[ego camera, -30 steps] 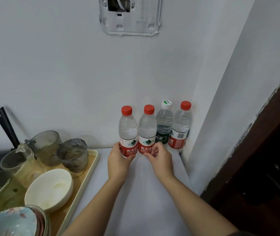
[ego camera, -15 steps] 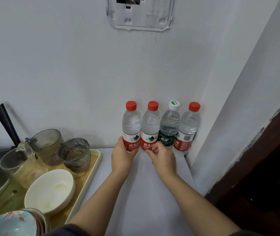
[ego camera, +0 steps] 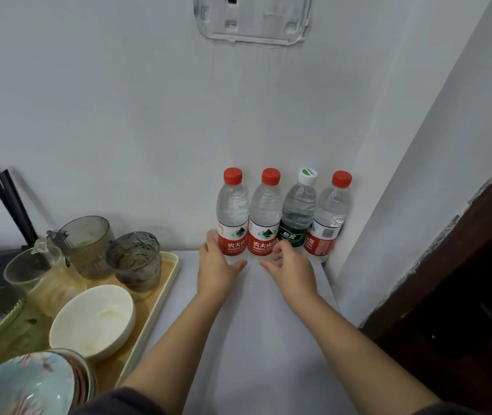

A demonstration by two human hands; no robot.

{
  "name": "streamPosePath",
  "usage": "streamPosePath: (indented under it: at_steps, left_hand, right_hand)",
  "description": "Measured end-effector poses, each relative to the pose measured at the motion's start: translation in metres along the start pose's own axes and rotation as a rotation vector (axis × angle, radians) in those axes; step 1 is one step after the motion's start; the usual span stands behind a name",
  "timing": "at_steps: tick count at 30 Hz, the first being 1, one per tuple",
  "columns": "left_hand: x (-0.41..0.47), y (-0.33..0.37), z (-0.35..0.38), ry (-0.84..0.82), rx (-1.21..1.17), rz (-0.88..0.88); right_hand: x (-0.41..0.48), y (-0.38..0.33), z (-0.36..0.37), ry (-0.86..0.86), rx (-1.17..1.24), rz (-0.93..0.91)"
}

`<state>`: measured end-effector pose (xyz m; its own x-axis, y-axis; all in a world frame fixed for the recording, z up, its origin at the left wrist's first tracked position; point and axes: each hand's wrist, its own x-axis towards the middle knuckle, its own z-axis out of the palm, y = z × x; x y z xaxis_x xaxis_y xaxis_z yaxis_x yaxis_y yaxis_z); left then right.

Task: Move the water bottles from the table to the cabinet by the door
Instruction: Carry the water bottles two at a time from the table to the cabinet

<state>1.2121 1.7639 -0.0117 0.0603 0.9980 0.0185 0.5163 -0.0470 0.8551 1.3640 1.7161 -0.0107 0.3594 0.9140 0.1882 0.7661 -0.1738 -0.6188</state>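
Head cam, nearest first: two bare forearms reach out over the white cabinet top [ego camera: 283, 339]. To the left sits a beige tray [ego camera: 160, 298] w/ a white bowl [ego camera: 93, 320], a patterned bowl [ego camera: 20, 384] at the very bottom edge, and a couple of smoky glass cups [ego camera: 134, 259] further back. Further out, the left hand [ego camera: 216, 269] has fingers curled round the base of the leftmost red-cap bottle [ego camera: 232, 217], touching it below the label; the grip looks loose, not a firm clamp. The right hand [ego camera: 291, 268] is half open, fingers apart, resting at the foot of the second red-cap bottle [ego camera: 265, 218] and just in front of the green-label bottle [ego camera: 297, 217]; can't tell if it actually grips either. Behind them, the fourth bottle [ego camera: 330, 218], red cap, stands tucked in the corner. All four stand upright in a row, touching, against the wall [ego camera: 119, 115]. Judging by that, the two left ones are just being set down or nudged into line, so this batch looks abt done. Whether more bottles remain on the table can't be seen from here. Dark wood door frame [ego camera: 463, 265] at right.
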Motion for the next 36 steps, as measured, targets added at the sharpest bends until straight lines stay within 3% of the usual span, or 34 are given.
streamPosePath:
  at_steps: [6,12,17,27,36]
  left_hand:
    - [-0.06,-0.005,-0.008,-0.054,0.574,0.111]
    - [-0.114,-0.009,-0.01,-0.147,0.794,0.075]
    - [-0.155,-0.018,0.003,-0.143,0.792,0.02]
    - [-0.278,-0.042,0.002,0.155,0.678,-0.115]
    - [-0.403,-0.07,-0.021,0.353,0.642,-0.476]
  right_hand:
    - [-0.045,0.015,-0.025,-0.177,-0.399,-0.114]
    - [-0.077,0.027,-0.04,-0.415,-0.503,-0.147]
    - [-0.087,0.038,-0.046,-0.519,-0.551,-0.238]
    - [-0.135,0.017,-0.036,-0.737,-0.462,-0.634]
    - [-0.22,-0.039,-0.011,-0.841,-0.422,-1.135]
